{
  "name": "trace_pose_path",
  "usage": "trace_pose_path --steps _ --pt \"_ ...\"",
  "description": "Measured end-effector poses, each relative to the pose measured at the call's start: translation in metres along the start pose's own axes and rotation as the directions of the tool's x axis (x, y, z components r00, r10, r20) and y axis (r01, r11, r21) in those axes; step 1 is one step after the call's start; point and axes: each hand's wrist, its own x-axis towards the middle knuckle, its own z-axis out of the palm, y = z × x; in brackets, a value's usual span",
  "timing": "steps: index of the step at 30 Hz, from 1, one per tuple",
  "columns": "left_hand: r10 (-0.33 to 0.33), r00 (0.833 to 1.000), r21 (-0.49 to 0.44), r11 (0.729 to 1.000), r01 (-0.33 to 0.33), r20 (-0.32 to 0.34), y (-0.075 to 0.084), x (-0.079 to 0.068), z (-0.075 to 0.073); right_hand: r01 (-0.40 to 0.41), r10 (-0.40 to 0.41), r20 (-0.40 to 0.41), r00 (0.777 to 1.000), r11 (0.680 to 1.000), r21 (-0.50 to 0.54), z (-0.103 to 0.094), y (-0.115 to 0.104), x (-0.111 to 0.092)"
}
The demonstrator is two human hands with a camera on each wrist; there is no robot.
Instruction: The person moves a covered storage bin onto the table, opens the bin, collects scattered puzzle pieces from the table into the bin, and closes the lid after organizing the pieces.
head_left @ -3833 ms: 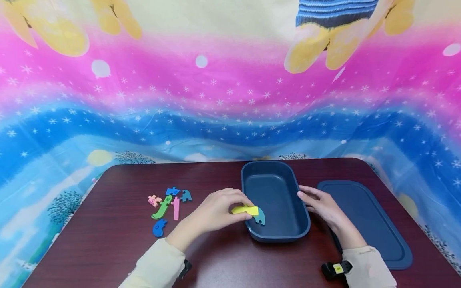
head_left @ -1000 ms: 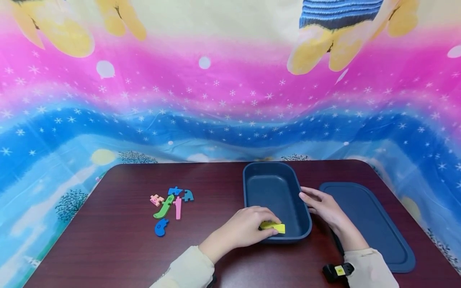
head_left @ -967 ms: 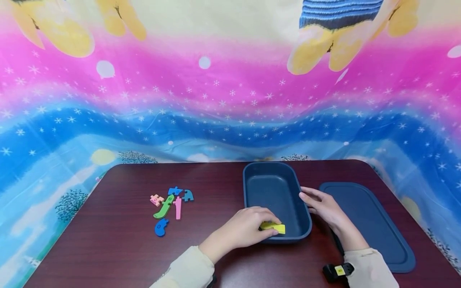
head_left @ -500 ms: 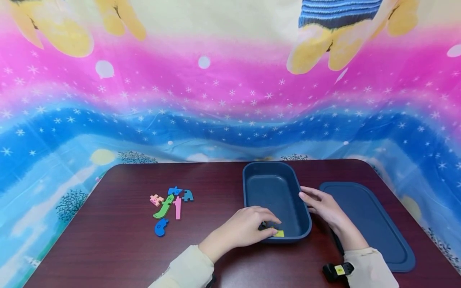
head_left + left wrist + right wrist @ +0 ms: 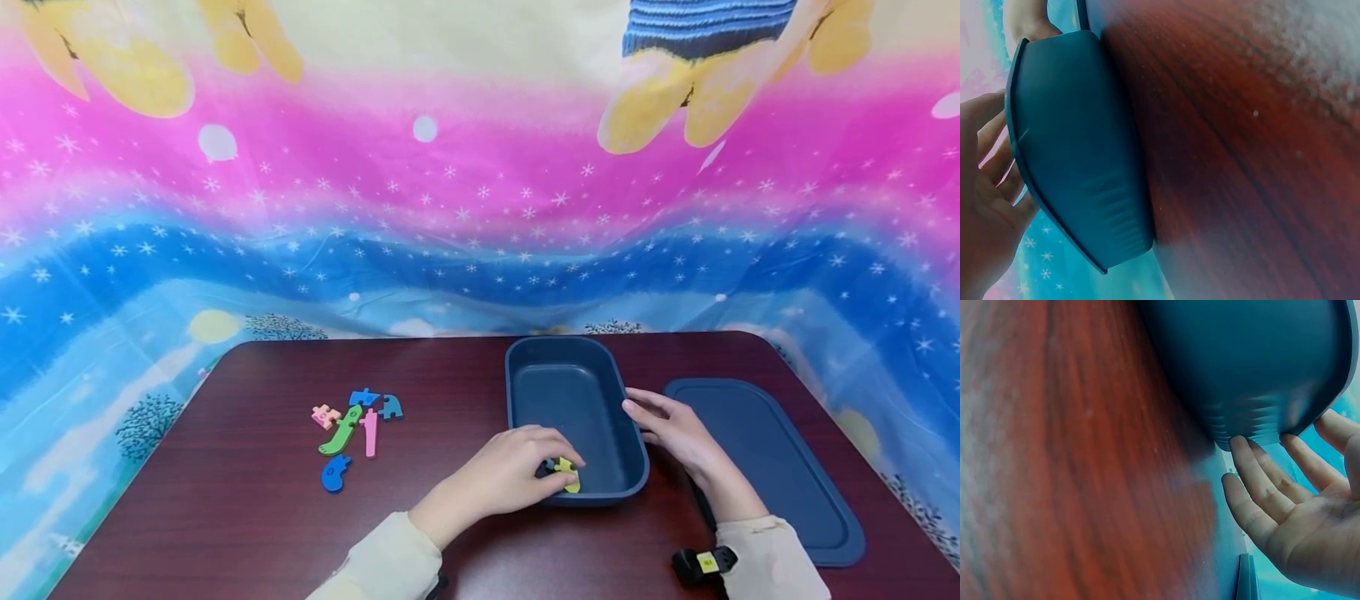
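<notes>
In the head view, my left hand [image 5: 510, 471] reaches over the near left rim of a dark blue rectangular box [image 5: 519, 358]. Its thumb and fingers stand apart, with a yellow puzzle piece [image 5: 567, 468] lying below and between them inside the box. Beside that piece a bit of a teal puzzle piece [image 5: 549, 464] shows; the palm hides the rest. My right hand [image 5: 678, 429] touches the box's right side with loosely extended fingers. In the right wrist view, those fingertips [image 5: 1239, 444] rest against the ribbed outer wall.
On the left of the dark red table [image 5: 247, 517] lie a green puzzle piece [image 5: 342, 432], a long pink piece [image 5: 371, 433], a blue piece [image 5: 335, 473] and several others. A flat dark blue lid [image 5: 765, 467] lies right of the box. A patterned curtain [image 5: 480, 208] hangs behind.
My left hand carried the yellow piece from the rim down into the box and let go of it; the piece has turned and dropped beneath the fingers. My right hand stays at the box.
</notes>
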Motion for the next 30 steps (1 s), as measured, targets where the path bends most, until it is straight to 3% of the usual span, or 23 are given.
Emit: trace_pose_path --steps 7,17,30 --pt "0.035 0.998 0.016 0.999 -0.035 -0.053 0.001 -0.007 -0.008 0.012 -0.012 0.001 1.0 1.0 -0.002 -0.001 0.0 -0.001" --pt "-0.008 0.998 0.05 0.999 0.011 -0.057 -0.003 -0.021 -0.017 0.01 -0.01 0.005 1.0 1.0 0.003 -0.001 0.0 -0.001" --pt "-0.073 0.991 0.067 0.994 0.081 -0.114 -0.012 -0.039 -0.028 0.004 -0.004 0.0 1.0 1.0 0.002 0.0 0.0 -0.001"
